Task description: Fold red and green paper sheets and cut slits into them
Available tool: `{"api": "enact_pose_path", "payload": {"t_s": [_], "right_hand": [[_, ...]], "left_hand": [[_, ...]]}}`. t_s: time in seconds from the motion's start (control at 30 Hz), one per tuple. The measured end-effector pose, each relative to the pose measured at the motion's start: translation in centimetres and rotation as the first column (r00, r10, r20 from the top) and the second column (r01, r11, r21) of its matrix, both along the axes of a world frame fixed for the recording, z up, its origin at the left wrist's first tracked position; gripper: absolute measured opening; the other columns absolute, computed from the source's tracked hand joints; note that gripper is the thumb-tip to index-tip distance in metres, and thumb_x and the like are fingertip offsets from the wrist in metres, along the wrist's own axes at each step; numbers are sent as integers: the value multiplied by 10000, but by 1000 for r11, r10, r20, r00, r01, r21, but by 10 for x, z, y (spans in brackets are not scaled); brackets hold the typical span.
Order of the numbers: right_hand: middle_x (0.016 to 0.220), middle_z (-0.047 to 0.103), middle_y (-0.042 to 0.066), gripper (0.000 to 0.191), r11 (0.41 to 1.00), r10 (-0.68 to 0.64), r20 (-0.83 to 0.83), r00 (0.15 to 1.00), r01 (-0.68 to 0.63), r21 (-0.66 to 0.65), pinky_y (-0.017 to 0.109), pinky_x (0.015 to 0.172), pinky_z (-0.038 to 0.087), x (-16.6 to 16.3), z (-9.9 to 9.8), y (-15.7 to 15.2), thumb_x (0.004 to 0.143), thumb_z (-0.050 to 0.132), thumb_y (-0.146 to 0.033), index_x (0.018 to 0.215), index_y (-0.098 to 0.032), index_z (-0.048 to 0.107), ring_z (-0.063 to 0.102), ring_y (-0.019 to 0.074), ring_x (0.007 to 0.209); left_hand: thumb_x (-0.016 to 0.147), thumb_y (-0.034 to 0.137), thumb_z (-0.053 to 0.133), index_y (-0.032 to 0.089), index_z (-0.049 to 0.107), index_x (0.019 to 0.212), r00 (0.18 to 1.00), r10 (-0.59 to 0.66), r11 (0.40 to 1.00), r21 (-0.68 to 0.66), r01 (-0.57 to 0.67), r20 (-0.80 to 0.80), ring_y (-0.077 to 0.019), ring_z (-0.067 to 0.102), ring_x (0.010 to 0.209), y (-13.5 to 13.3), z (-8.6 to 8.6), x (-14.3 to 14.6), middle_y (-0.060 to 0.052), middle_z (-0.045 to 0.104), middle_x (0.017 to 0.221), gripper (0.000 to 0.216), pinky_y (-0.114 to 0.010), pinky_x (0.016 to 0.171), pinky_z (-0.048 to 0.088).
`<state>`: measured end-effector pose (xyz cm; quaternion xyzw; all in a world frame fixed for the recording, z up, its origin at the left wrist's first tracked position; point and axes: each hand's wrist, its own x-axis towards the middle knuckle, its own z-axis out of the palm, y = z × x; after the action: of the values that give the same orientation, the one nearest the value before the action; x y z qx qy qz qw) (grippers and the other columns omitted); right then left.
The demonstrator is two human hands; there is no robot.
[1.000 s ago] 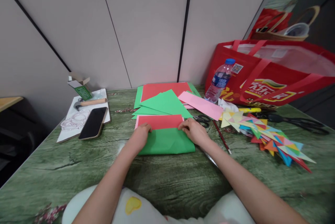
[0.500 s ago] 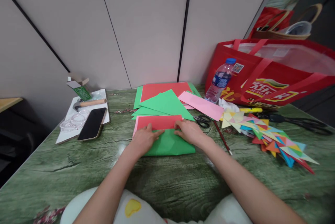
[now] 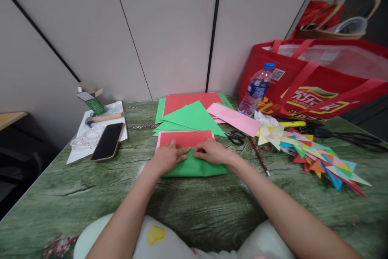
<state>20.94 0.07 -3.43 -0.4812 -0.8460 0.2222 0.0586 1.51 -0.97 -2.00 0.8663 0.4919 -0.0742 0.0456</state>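
The folded green paper (image 3: 197,167) lies at the middle of the table (image 3: 212,210), overlapping a half-covered red sheet (image 3: 184,138), its far edge hidden beneath the left hand (image 3: 166,157) and right hand (image 3: 212,153), both pressed flat, unclenched, grasping nothing.

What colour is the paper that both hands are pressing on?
Green. The folded paper shows best in the head view.

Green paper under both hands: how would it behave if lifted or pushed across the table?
Probably floppy: the green paper is a thin folded sheet lying flat under the left hand and right hand. Likely very light, so a push would slide it easily on the glossy table.
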Motion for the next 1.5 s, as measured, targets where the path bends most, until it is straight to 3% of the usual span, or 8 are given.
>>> {"api": "enact_pose_path", "payload": {"t_s": [0.37, 0.6, 0.77, 0.93, 1.03, 1.17, 1.3, 1.5], "right_hand": [[688, 676, 6, 164, 987, 116, 60, 991, -108, -120, 200, 484, 276, -2, 6, -10, 725, 522, -256, 756, -192, 670, 545, 127, 588], [683, 673, -1, 146, 981, 138, 50, 989, -130, -144, 192, 495, 282, 2, 7, -12, 717, 543, -261, 735, -187, 667, 558, 124, 611], [604, 653, -6, 185, 987, 94, 36, 995, -88, -138, 189, 476, 279, 1, 4, -11, 778, 490, -280, 726, -180, 637, 548, 117, 551], [580, 643, -12, 195, 996, 7, 22, 1000, -5, -94, 191, 504, 301, -2, 0, -10, 827, 446, -309, 892, -196, 590, 568, 118, 554], [619, 646, 12, 202, 998, -37, 40, 999, 39, -53, 207, 513, 294, -5, -3, -9, 816, 467, -346, 867, -197, 593, 575, 144, 601], [736, 662, 31, 163, 998, -43, 67, 997, 45, -33, 217, 510, 279, -5, -2, -8, 759, 544, -340, 821, -206, 613, 578, 166, 669], [669, 661, 7, 133, 996, -6, 99, 995, 14, -85, 214, 502, 285, 3, 6, -10, 718, 587, -333, 772, -222, 635, 581, 157, 631], [597, 660, -1, 100, 977, 49, 121, 991, -22, -212, 203, 467, 302, 25, 14, -16, 654, 631, -307, 654, -210, 653, 592, 153, 590]], "left_hand": [[866, 449, 279, 365, 438, 1248, 999, 46, 997, 67, -45, -3, -228, 526, 823, -6, -5, 5, -76, 525, 867, 422, -327, 727, 380], [806, 528, 369, 367, 409, 1265, 998, 62, 997, 53, -60, -28, -246, 520, 868, -12, -1, 8, -89, 548, 931, 488, -343, 761, 373], [831, 533, 277, 359, 447, 1242, 995, 100, 992, 72, -99, -16, -254, 523, 893, -10, -6, 11, -98, 563, 924, 478, -344, 749, 371], [800, 570, 315, 347, 503, 1198, 991, 134, 988, 82, -131, -23, -255, 529, 882, -10, -7, 18, -106, 567, 947, 493, -341, 736, 368], [802, 559, 332, 340, 521, 1181, 989, 143, 987, 84, -140, -29, -265, 520, 906, -10, -6, 21, -112, 562, 959, 477, -347, 733, 367], [804, 498, 409, 348, 488, 1209, 992, 119, 991, 70, -116, -39, -275, 508, 933, -12, -5, 20, -113, 548, 973, 439, -349, 728, 369], [780, 454, 491, 354, 444, 1243, 996, 79, 996, 42, -77, -49, -257, 505, 925, -12, -2, 13, -94, 535, 943, 476, -337, 759, 365], [707, 541, 532, 333, 347, 1307, 999, -31, 999, -44, 30, -21, -258, 486, 917, -9, -4, 3, -93, 507, 962, 662, -333, 776, 364]]}}
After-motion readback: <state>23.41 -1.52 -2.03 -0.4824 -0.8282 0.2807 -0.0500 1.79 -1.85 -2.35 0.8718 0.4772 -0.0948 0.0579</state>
